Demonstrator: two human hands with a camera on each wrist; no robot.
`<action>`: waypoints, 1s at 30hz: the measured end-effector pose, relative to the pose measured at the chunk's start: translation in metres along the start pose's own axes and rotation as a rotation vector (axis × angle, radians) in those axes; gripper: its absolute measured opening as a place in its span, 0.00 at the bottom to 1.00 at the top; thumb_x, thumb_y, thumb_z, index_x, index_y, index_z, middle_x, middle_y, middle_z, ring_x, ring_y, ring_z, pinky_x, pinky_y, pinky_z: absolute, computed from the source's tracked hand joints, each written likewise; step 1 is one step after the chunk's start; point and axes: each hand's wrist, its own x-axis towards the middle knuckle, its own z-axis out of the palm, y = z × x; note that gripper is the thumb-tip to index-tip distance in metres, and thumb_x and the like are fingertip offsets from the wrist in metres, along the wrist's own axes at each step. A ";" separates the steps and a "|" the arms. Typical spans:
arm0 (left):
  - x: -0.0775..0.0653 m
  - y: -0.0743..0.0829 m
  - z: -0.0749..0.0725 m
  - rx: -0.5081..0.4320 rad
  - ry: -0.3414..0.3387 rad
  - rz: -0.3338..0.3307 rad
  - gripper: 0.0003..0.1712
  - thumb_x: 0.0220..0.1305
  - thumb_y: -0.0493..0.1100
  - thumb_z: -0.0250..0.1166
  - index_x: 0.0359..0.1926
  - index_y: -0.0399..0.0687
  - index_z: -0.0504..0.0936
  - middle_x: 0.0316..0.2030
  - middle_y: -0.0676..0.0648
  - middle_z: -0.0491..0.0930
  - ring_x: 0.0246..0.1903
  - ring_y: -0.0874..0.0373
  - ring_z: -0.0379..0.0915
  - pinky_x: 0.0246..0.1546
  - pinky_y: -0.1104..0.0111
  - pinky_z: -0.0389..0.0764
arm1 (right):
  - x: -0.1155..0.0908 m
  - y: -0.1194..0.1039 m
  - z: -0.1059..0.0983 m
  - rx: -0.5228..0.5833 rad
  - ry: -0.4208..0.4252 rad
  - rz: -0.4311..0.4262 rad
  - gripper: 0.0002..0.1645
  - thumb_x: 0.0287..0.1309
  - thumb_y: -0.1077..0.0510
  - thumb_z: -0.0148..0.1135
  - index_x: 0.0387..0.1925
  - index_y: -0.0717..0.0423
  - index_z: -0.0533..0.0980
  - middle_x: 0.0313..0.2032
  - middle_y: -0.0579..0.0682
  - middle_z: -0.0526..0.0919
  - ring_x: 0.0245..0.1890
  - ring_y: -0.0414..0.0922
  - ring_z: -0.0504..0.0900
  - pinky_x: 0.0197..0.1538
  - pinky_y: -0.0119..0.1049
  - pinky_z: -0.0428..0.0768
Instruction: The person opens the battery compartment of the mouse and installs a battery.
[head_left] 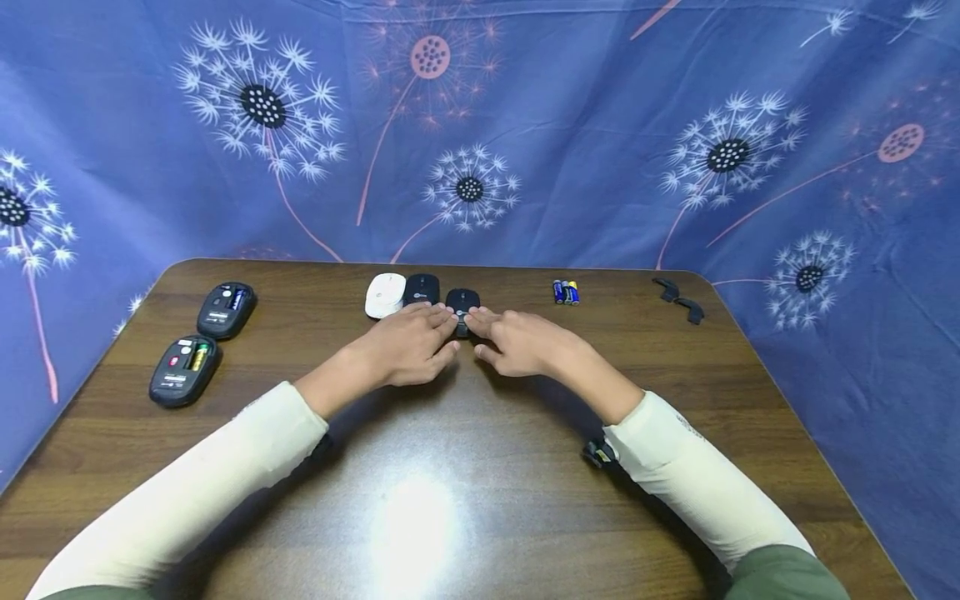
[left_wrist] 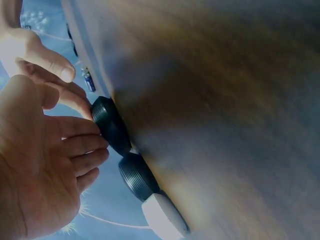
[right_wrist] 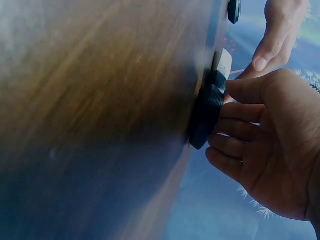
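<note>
Near the far edge of the table a black computer mouse (head_left: 463, 297) lies right side up. From its left, my left hand (head_left: 415, 342) touches it with extended fingertips; from the right, my right hand (head_left: 521, 342) does the same. Both palms face down, and the fingers partly cover the mouse's near half. Beside it stand a second black mouse (head_left: 422, 288) and a white mouse (head_left: 385, 295), side by side. The left wrist view shows the fingers of the left hand (left_wrist: 65, 160) fairly straight against the touched mouse (left_wrist: 111, 125). In the right wrist view, the right hand's fingers (right_wrist: 232, 130) rest along its side.
At the left, two black mice, one farther back (head_left: 225, 310) and one nearer (head_left: 184, 371), lie upside down with battery bays uncovered and batteries inside. Loose batteries (head_left: 566, 292) lie right of my hands. Two small black covers (head_left: 690, 311) sit near the far right corner. A patterned blue cloth (head_left: 540, 167) hangs behind.
</note>
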 end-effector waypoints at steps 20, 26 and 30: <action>-0.038 0.018 0.015 -0.118 0.095 0.112 0.37 0.89 0.55 0.49 0.84 0.34 0.69 0.83 0.33 0.70 0.85 0.36 0.64 0.90 0.43 0.62 | -0.043 -0.009 0.019 0.050 0.050 -0.116 0.36 0.90 0.45 0.52 0.85 0.59 0.66 0.86 0.60 0.63 0.86 0.56 0.67 0.85 0.58 0.74; -0.051 0.024 0.018 -0.153 0.108 0.134 0.36 0.89 0.54 0.51 0.84 0.35 0.69 0.83 0.34 0.70 0.85 0.36 0.64 0.90 0.42 0.62 | -0.056 -0.015 0.025 0.043 0.061 -0.132 0.36 0.90 0.44 0.51 0.86 0.57 0.66 0.86 0.60 0.64 0.85 0.57 0.68 0.83 0.58 0.77; -0.058 0.029 0.020 -0.152 0.113 0.152 0.36 0.89 0.54 0.52 0.84 0.36 0.70 0.83 0.34 0.70 0.85 0.36 0.65 0.90 0.42 0.62 | -0.065 -0.021 0.026 0.047 0.067 -0.146 0.35 0.90 0.45 0.52 0.86 0.57 0.67 0.85 0.60 0.66 0.85 0.57 0.70 0.82 0.58 0.78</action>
